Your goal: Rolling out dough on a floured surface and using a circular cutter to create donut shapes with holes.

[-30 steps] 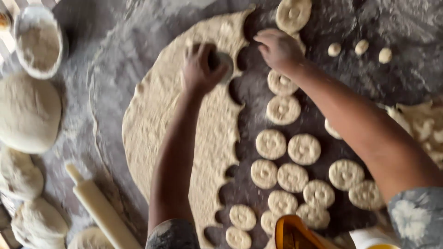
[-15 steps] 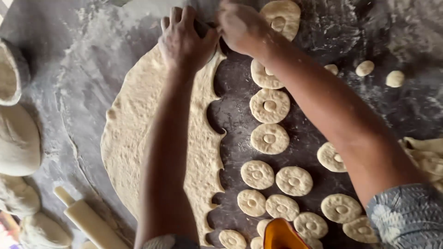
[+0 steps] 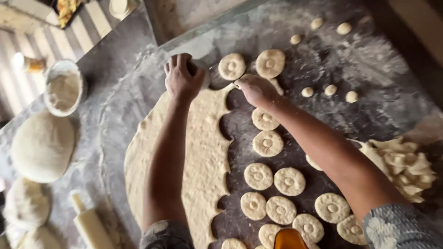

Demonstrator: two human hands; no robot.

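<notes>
Two hands at dough sheet (image 3: 203, 152): left hand (image 3: 182, 78) clenched round cutter (image 3: 200, 71); right hand (image 3: 256, 90) loosely curled, fingertips touching dough edge. Bowl (image 3: 50, 74) holds flour.

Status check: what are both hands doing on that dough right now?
Left hand pressing round cutter at dough sheet top edge. Right hand touching the sheet's cut edge beside cut rounds. Nothing blocking.

floured table (image 3: 378, 60), dough sheet (image 3: 203, 157), rounds (image 3: 267, 143)
</notes>
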